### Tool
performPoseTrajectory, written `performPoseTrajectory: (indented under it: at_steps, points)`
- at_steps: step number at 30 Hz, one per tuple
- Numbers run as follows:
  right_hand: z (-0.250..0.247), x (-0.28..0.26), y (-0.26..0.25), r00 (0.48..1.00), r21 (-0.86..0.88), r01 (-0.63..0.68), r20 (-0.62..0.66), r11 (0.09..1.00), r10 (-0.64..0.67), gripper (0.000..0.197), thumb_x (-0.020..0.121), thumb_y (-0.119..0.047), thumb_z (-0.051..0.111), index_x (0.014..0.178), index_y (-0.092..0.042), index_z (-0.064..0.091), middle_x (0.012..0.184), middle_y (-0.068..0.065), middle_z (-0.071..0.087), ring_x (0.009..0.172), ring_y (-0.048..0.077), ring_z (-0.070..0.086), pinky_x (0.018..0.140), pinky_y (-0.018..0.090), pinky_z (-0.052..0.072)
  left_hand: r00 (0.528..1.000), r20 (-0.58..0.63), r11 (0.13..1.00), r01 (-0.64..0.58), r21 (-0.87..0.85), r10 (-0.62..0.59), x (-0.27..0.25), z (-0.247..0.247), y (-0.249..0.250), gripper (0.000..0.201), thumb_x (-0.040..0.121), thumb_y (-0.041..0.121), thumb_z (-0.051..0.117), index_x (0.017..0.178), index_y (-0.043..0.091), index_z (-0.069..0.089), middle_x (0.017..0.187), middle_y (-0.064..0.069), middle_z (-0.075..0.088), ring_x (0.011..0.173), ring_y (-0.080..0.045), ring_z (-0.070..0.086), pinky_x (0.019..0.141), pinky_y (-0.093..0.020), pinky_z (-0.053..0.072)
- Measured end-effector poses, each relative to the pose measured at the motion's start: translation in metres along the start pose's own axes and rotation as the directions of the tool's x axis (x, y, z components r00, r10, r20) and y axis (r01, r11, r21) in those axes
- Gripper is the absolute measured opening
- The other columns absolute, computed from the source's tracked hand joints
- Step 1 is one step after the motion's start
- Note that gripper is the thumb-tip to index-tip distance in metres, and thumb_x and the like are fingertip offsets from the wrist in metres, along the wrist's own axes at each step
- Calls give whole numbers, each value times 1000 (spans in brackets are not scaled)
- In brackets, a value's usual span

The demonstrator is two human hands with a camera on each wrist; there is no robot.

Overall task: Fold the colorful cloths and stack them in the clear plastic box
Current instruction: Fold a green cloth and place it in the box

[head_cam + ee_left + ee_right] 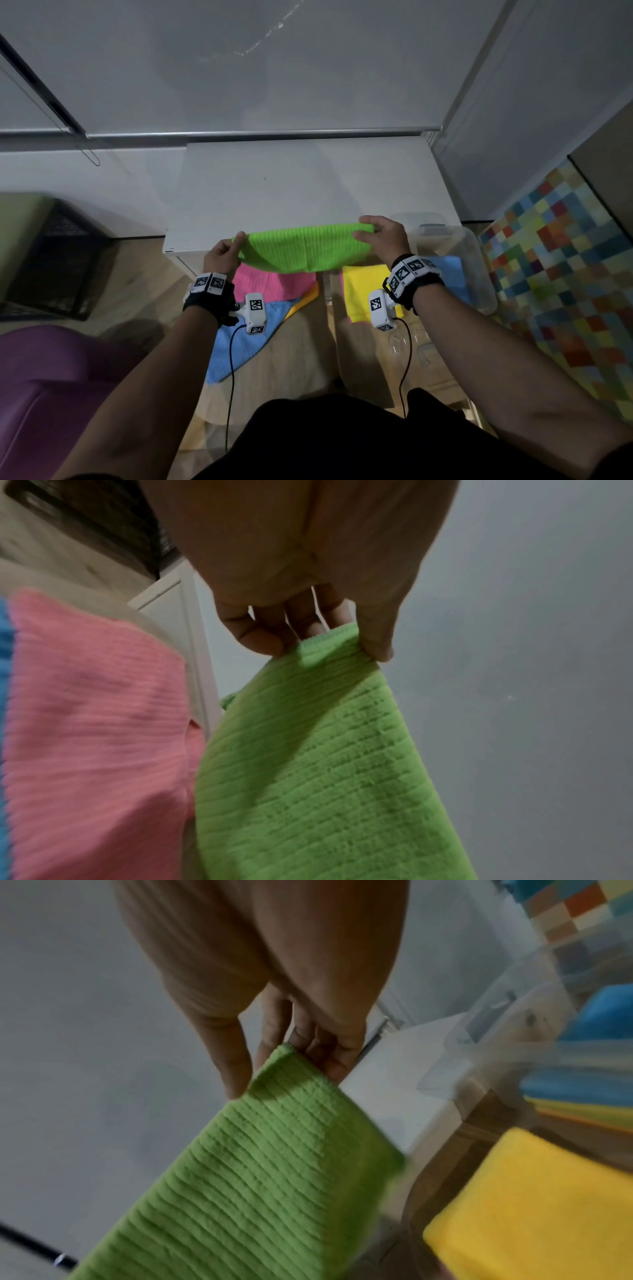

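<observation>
We see the green cloth (301,250) held up in the air over the white table (274,185) — left hand (222,255) pinching one top corner, right hand (385,236) pinching the other. Clear box (479,274) to the right, a blue cloth (452,277) inside.

**Room and Surroundings**

Lighting is dim. A white cabinet (308,185) stands against a pale grey wall (239,68). The floor (144,274) is light wood. A black slatted crate (65,253) sits at far left, near a purple cushion (51,394). A multicoloured checkered surface (565,267) occupies the right side
</observation>
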State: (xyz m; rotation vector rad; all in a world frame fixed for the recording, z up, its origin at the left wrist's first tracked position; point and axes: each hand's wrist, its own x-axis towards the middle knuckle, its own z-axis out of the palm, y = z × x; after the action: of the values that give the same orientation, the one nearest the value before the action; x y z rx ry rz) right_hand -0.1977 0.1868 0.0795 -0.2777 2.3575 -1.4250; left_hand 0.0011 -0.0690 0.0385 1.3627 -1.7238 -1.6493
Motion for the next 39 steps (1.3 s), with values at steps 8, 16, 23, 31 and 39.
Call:
performPoseTrajectory:
  at_steps: [8,16,23,31,39]
  points:
    - [0,0,-6,992,-354,113,-7,928,-124,32,83,-8,70,114,-14,70,109,9,68,103,24,62,88,26,46,976,214,972,-24,232,-27,10,-17,15,15,72,25,82,78,19,69,74,-2,66,69,-16,54,62,-24,40]
    - [3,2,-9,984,-429,130,-56,894,-170,22,82,-15,72,103,-11,74,105,10,72,102,27,65,90,29,47,994,64,886,-111,450,92,5,-17,24,33,75,46,76,90,17,73,78,-6,70,71,-18,60,65,-25,46]
    - [-7,8,-19,983,-316,118,-98,941,-156,23,76,-17,78,97,-12,71,88,5,67,82,19,61,82,28,51,992,26,992,-126,7,126,-4,-17,44,23,75,12,74,61,17,57,128,1,61,113,-15,56,98,-28,37]
    - [-16,15,-30,980,-288,168,-56,943,-192,27,79,-19,78,104,-11,72,82,1,60,80,16,57,85,29,50,985,58,964,-147,-223,163,0,-16,47,32,69,4,79,54,20,55,49,13,53,52,-4,49,61,-21,38]
    - [-20,20,-30,975,-213,220,77,952,-208,18,87,-33,69,77,-18,67,67,0,50,64,14,46,65,25,35,983,-14,956,-179,-231,181,3,-22,45,12,84,22,71,74,24,66,76,1,63,76,-17,57,76,-41,51]
